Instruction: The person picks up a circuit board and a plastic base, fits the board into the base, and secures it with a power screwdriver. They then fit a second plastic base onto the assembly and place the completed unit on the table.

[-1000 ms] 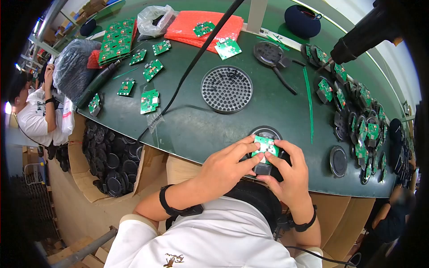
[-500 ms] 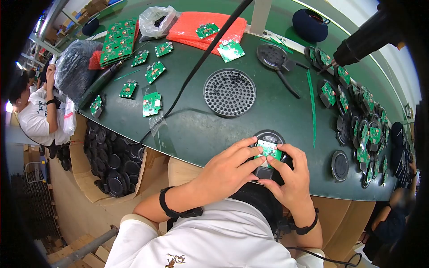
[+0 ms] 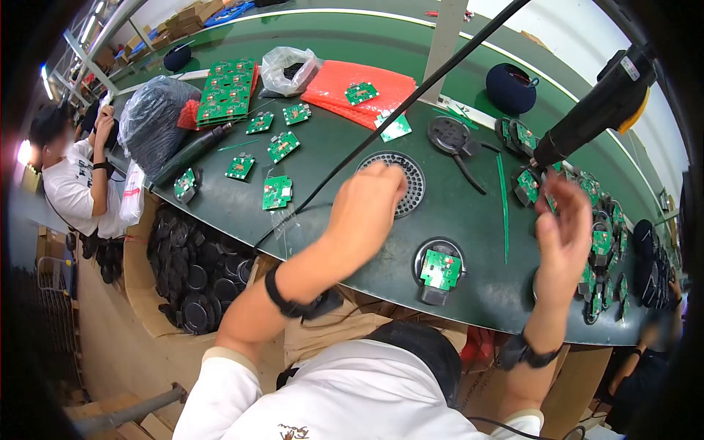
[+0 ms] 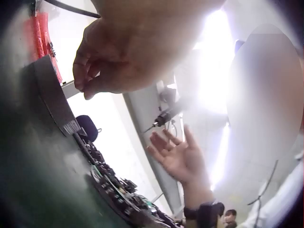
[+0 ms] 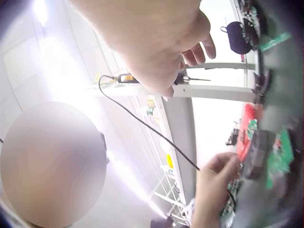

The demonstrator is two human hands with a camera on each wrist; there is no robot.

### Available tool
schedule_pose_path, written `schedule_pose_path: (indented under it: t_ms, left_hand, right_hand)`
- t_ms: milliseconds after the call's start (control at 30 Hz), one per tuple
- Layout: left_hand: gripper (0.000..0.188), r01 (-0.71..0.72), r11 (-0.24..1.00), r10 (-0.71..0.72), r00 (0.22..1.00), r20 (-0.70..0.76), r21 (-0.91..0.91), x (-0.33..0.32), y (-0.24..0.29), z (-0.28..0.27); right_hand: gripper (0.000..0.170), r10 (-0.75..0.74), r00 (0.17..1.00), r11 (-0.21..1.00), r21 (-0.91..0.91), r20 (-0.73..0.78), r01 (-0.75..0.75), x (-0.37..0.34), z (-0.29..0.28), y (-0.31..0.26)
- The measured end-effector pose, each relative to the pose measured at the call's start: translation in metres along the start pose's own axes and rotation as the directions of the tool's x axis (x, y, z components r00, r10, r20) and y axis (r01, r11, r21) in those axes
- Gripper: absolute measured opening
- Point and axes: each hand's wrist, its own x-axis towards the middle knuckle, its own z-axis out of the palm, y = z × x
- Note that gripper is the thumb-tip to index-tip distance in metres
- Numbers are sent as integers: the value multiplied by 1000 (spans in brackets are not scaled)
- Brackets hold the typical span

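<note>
My left hand reaches over the near-left part of a round perforated tray with small black pieces. In the left wrist view, the left hand has curled fingers with thumb and fingertips close together above the tray's side; no piece shows between them. My right hand is raised below the hanging power screwdriver, fingers spread and loosely bent, not touching it. A green circuit board lies on a round black housing at the table's front edge, with neither hand on it.
Loose green boards lie at the left, near a stacked panel of boards and red bubble wrap. Housings with boards are heaped at the right. A black cable crosses above the table. A box of black discs stands at lower left.
Both hands have let go of the board and housing. The left hand has moved up to the round tray, the right hand up and right toward the screwdriver. The head view has shifted.
</note>
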Motion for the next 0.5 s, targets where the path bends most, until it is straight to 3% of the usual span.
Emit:
schedule_pose_path:
  t_ms: [67, 100, 167, 300, 400, 467, 500]
  left_hand:
    - [7, -27, 992, 30, 999, -23, 124, 20, -16, 12]
    - [7, -31, 992, 35, 999, -27, 124, 26, -20, 18]
    - [8, 72, 984, -89, 991, 96, 165, 35, -27, 28]
    - [8, 120, 978, -147, 978, 151, 173, 41, -34, 35]
    - [10, 67, 978, -85, 993, 85, 197, 38, -35, 38]
    - [12, -114, 990, 122, 987, -103, 78, 35, -34, 34]
    - [12, -113, 991, 120, 988, -98, 76, 31, -29, 29]
  right_hand:
    - [68, -108, 993, 975, 193, -41, 114, 40, 9, -6]
    - [68, -115, 992, 974, 192, -44, 121, 56, 15, -15]
    - [59, -150, 989, 870, 473, -17, 140, 82, 29, -37]
    - [48, -182, 981, 830, 546, 73, 113, 107, 25, -37]
    - [43, -163, 983, 806, 586, 85, 83, 104, 34, -48]
    - [44, -226, 970, 839, 525, 91, 146, 97, 32, -50]
    - [44, -245, 965, 848, 504, 93, 167, 93, 31, -52]
